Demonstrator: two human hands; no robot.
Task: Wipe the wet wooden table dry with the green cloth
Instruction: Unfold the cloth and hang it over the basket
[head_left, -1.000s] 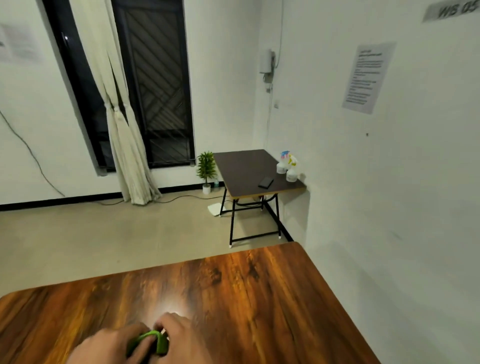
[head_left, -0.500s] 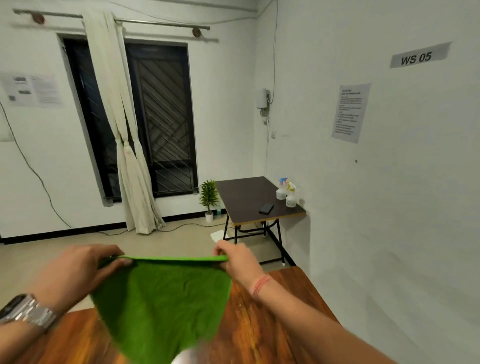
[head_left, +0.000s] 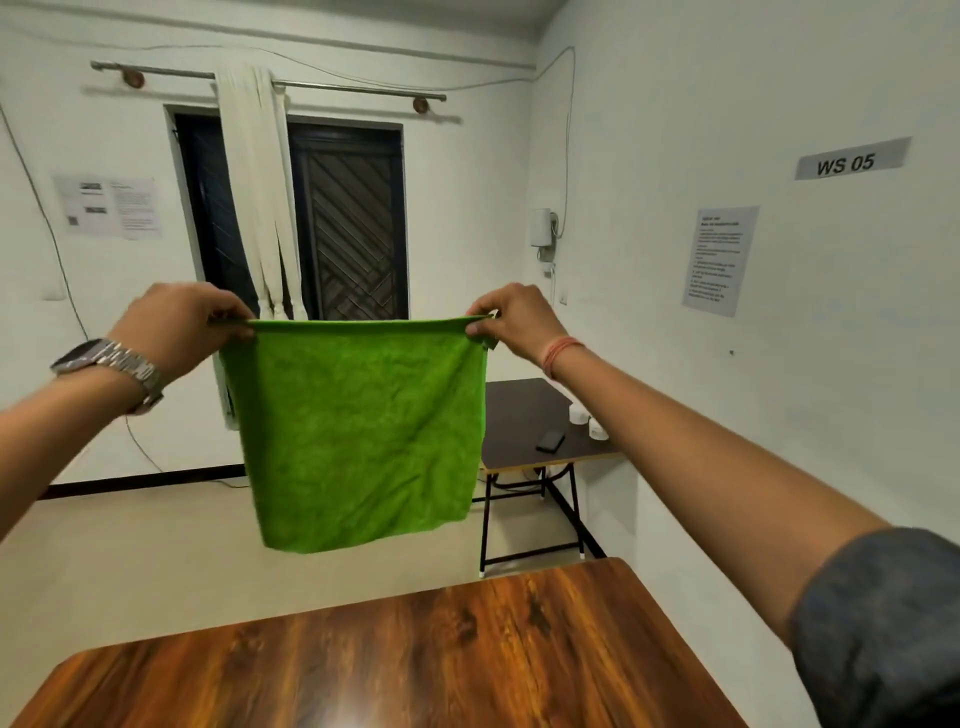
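The green cloth (head_left: 358, 431) hangs fully spread in the air, well above the wooden table (head_left: 395, 660), whose glossy brown top fills the bottom of the head view. My left hand (head_left: 179, 322) pinches the cloth's top left corner and my right hand (head_left: 511, 319) pinches its top right corner, with the top edge pulled taut between them. Both arms are stretched forward at about chest height. The cloth's lower edge dangles free and does not touch the table.
A white wall (head_left: 779, 364) runs close along the table's right side. Beyond the table stands a small dark table (head_left: 524, 421) with a phone (head_left: 550, 440) and small white containers (head_left: 587, 418). A curtained dark window (head_left: 311, 218) is at the back.
The cloth went from bunched under both hands on the table to lifted and unfolded. My hands rose and moved apart, and the view tilted up.
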